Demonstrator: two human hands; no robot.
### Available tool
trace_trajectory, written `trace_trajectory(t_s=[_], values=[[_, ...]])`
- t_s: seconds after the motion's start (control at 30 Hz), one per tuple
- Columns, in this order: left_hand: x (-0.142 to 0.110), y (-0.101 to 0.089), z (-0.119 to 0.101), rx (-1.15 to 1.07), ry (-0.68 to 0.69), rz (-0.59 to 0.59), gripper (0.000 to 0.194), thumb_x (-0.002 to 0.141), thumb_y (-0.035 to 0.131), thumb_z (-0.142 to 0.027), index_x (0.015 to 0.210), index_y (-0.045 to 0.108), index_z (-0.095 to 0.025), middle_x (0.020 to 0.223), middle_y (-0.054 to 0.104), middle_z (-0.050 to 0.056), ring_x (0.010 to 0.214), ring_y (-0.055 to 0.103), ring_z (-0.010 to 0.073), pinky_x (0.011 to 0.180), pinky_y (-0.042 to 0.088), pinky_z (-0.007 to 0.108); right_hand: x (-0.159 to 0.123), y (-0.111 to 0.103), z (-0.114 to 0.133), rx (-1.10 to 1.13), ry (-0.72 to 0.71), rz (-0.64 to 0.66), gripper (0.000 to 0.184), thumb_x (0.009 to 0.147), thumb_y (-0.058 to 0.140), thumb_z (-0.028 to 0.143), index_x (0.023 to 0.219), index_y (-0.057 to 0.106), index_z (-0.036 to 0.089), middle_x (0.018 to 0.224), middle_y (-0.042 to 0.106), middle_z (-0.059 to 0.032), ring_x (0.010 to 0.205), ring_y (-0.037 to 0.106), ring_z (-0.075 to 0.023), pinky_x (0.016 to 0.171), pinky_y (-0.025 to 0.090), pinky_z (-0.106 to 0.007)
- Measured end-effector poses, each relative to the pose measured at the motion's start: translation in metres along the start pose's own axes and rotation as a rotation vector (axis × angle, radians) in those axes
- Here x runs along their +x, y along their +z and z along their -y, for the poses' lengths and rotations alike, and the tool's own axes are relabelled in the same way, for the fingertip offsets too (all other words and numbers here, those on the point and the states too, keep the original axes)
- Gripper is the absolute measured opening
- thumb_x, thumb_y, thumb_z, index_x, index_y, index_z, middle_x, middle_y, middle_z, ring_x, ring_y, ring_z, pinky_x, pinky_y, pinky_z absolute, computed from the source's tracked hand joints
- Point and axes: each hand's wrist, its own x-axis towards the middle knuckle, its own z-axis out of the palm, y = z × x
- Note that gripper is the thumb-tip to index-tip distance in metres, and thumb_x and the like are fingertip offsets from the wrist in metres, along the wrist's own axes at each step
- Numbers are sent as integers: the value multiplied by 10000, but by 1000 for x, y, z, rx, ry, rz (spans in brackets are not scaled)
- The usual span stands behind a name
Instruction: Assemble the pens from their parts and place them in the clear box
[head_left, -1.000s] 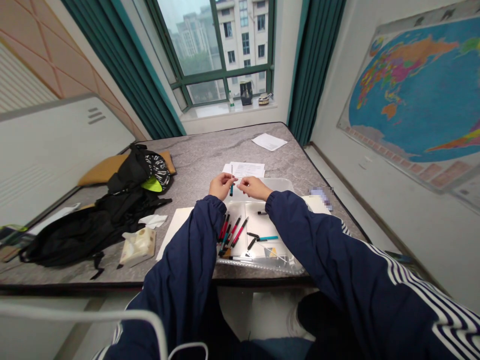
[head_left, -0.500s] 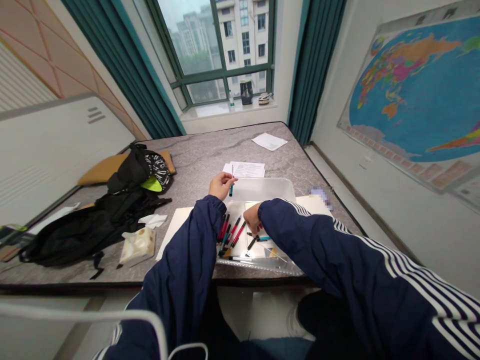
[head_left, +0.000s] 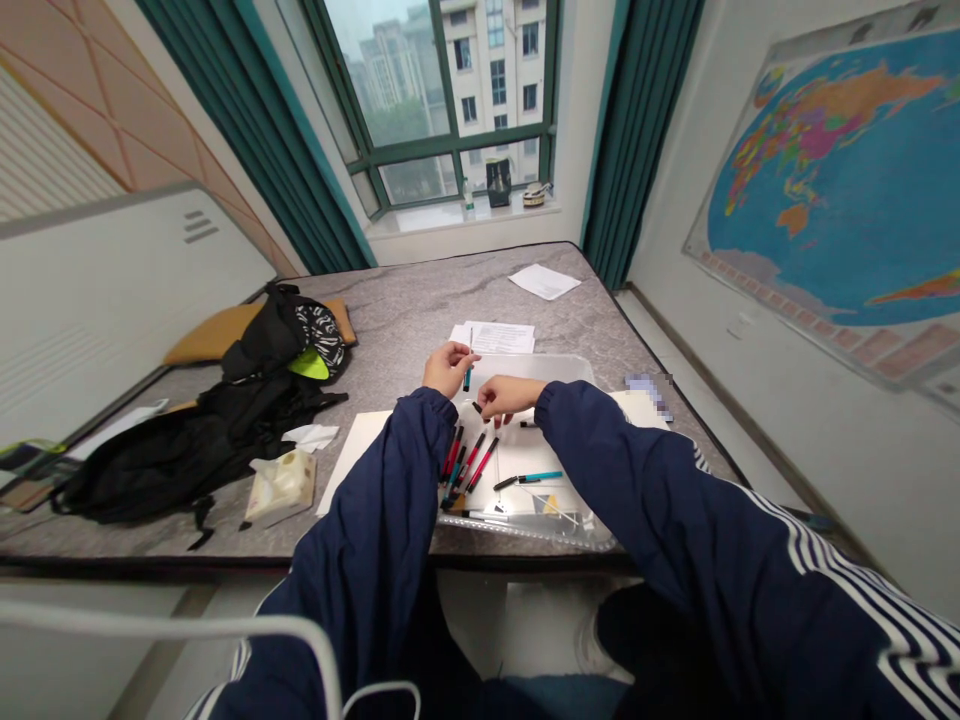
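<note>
My left hand (head_left: 448,370) pinches an upright teal pen (head_left: 467,380) above the far side of a clear plastic box (head_left: 600,520). Close by on the right, my right hand (head_left: 511,397) has its fingertips closed on a small black piece (head_left: 477,407) that looks like a pen cap; the fingers partly hide it. Below both hands, several red and black pens (head_left: 471,462) lie bunched at the left of the box. A teal pen (head_left: 546,476) with a black end lies to their right. A clear-barrelled pen (head_left: 487,517) rests along the near edge.
Printed papers (head_left: 499,337) lie beyond the box, with another sheet (head_left: 545,281) farther back. At the left are a tissue pack (head_left: 281,485), a black backpack (head_left: 172,450) and a cap (head_left: 319,340). The grey table (head_left: 405,300) ends just before my lap.
My right hand has lifted from the pens in the box and moved up beside my left hand, a small black piece now in its fingers. The left hand still holds the teal pen.
</note>
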Motion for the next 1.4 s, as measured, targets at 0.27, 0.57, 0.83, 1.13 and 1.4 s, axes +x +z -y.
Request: trace_trajectory(t_s=[0.27,0.57,0.83,1.13,1.4], values=[[-2,-1,-3,24,17,2,288,708,736,-371,877,600,-181,791,733,61,741,695,189,662,511,277,0,-5,-1,-52,-78,-427,288,703,641,83,967,567,171,591,634,29,450,571,-106,442,450,-187],[-2,0,-3,44,30,-2,260,717,729,-358,864,607,-182,787,736,66,726,694,190,685,519,295,-7,-34,8,843,-360,-777,177,800,537,192,939,643,165,700,625,2,540,563,-79,474,450,-172],[-3,-1,-4,51,59,17,221,728,712,-344,831,602,-182,804,742,76,728,696,190,713,525,306,-13,-37,6,1136,-430,-687,204,752,637,197,946,697,175,779,629,-3,665,581,-90,600,485,-205],[-2,0,-4,-22,14,6,255,731,711,-359,853,574,-182,860,750,88,722,692,181,675,522,293,-8,-39,1,1230,-413,-542,230,842,614,375,875,676,157,654,552,16,563,501,-79,534,434,-193],[-5,0,-10,-36,14,66,275,709,734,-363,840,585,-172,857,747,89,724,683,169,673,513,280,-10,-36,4,951,-384,-763,312,819,665,479,913,622,184,682,571,22,611,547,-84,574,463,-184]])
